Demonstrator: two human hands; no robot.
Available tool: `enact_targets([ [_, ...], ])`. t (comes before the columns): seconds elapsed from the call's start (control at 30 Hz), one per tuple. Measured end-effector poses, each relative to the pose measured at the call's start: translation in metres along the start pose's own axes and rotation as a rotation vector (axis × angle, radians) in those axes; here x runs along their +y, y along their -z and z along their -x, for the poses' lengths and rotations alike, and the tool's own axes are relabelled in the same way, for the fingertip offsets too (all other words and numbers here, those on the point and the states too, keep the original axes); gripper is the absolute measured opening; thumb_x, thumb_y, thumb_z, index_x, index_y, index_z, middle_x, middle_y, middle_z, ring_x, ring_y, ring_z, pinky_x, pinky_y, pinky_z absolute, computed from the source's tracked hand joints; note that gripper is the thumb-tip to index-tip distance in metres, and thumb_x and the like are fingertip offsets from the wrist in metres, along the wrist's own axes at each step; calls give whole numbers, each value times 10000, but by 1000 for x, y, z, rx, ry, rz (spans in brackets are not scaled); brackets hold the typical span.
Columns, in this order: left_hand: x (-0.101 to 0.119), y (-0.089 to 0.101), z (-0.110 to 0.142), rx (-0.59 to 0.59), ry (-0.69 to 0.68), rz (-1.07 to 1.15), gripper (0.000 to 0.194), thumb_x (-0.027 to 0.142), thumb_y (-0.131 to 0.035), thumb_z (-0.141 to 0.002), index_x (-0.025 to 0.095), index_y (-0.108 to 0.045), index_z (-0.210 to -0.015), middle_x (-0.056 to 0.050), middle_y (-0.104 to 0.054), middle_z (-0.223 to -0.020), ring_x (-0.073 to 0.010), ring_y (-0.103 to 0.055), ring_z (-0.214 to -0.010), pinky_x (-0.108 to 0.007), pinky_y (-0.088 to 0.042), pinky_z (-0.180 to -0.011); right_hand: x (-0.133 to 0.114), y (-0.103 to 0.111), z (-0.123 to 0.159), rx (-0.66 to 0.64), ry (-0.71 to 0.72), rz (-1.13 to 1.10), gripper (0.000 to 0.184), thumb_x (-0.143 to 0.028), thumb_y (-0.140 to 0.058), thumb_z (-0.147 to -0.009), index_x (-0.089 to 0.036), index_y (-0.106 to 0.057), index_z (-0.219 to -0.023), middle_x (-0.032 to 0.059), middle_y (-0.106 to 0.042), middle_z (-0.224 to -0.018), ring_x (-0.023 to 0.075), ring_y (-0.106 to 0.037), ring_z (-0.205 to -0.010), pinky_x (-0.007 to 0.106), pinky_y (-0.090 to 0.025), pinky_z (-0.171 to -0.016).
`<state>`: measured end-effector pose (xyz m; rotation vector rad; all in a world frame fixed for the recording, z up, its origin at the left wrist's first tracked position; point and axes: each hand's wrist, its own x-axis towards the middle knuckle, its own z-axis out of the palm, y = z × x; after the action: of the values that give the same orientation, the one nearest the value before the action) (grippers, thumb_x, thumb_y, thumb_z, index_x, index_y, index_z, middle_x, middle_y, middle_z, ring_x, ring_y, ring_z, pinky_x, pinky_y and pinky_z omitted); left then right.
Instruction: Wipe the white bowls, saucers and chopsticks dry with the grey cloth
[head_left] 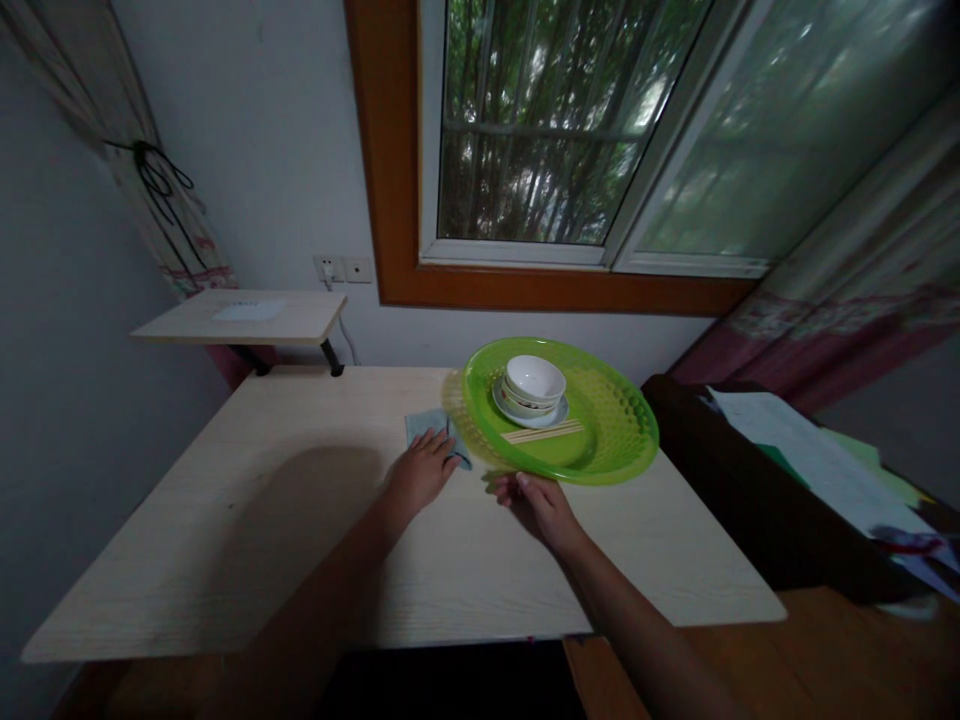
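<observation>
Rm is dim, w/ a barred window (555, 120) over your pale wood table (480, 580) and a small raised shelf (176, 318) at its far left. Your L hand (426, 465) is palm down, fingers loosely spread, pressing the blue-grey cloth (420, 422) flat on the tabletop, just left of the green tray (626, 405); it isn't clenched. Your R hand (541, 505) is at the tray's near rim, thumb close to the edge, fingers curled; can't tell if it's gripping or only touching, or if that side is lifted.

Progress, approx.: the stacked bowls (534, 382) sit on a plate (546, 420) in the tray, chopsticks (541, 432) lying nearer you, so the tableware looks gathered. Wiping seems to be underway, w/ the cloth beside the tray. No telling which areas are done; the patch under the tray probably isn't, & the cloth hasn't been put away yet.
</observation>
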<state>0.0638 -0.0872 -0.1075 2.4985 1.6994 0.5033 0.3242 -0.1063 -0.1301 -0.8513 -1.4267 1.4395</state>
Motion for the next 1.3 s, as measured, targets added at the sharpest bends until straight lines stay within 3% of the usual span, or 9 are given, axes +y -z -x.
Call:
enact_targets([
  [0.17, -66, 17, 7, -2, 73, -58, 381, 255, -381, -1029, 223, -662, -1284, -82, -667, -1363, -229, -510, -1390, -467, -335, -1209, -1, 0, 0, 35, -40, -54, 458, -546, -590, -959, -130, -783, -956, 135, -756, -885, 195, -641, -736, 346, -514, -705],
  [0.27, -98, 31, 39, 10, 226, -87, 411, 266, -351, -1033, 169, -657, -1289, -120, -641, -1393, -268, -509, -1389, -491, -365, -1185, 1, 2, 0, 26, -45, -54, 450, -532, -577, -972, -131, -781, -967, 131, -756, -883, 193, -642, -740, 343, -509, -707],
  [0.33, -107, 40, 65, -29, 255, -81, 429, 286, -360, -1031, 151, -642, -1326, -123, -608, -1435, -290, -488, -1406, -495, -371, -1182, 2, 3, 0, 15, -40, -40, 444, -525, -574, -976, -132, -781, -968, 129, -754, -884, 191, -643, -740, 341, -507, -711],
  [0.5, -84, 42, 124, -57, 240, -40, 511, 434, -368, -1040, 171, -588, -1419, -99, -498, -1539, -301, -394, -1470, -514, -358, -1196, 1, 0, 0, 35, -26, -71, 450, -534, -581, -970, -135, -786, -930, 126, -753, -864, 183, -637, -725, 328, -501, -689],
  [0.63, -42, 28, 137, -94, 70, 32, 521, 458, -406, -1032, 212, -536, -1473, -77, -465, -1561, -282, -373, -1484, -515, -337, -1214, -2, -4, -1, 57, -24, -110, 449, -537, -598, -958, -131, -785, -915, 124, -748, -836, 182, -636, -711, 321, -498, -664],
  [0.77, 0, 16, 109, -104, -154, 124, 502, 435, -439, -1026, 249, -513, -1486, -57, -465, -1567, -257, -327, -1509, -505, -312, -1232, -3, -3, 1, 63, -17, -97, 450, -545, -629, -935, -124, -783, -899, 121, -741, -802, 178, -628, -678, 319, -497, -646],
  [0.93, 26, 1, 39, -126, -229, 124, 474, 408, -404, -1037, 236, -551, -1454, -67, -489, -1551, -271, -372, -1487, -489, -329, -1221, -1, -3, 2, 101, -39, -170, 452, -566, -647, -915, -135, -776, -874, 101, -723, -758, 174, -629, -674, 309, -496, -637],
  [1.13, 17, -15, -39, -96, -263, 107, 452, 330, -411, -1033, 170, -555, -1430, -128, -554, -1490, -245, -443, -1441, -454, -337, -1207, -2, -1, 1, 80, -69, -145, 478, -592, -660, -893, -130, -773, -847, 103, -716, -751, 177, -625, -672, 309, -489, -629],
  [1.3, -13, -17, -57, -43, -124, 41, 440, 306, -412, -1026, 145, -570, -1403, -156, -564, -1473, -245, -462, -1425, -437, -316, -1211, 5, 8, 1, 8, -52, -15, 476, -553, -581, -963, -124, -776, -895, 110, -721, -785, 173, -619, -697, 310, -484, -669],
])
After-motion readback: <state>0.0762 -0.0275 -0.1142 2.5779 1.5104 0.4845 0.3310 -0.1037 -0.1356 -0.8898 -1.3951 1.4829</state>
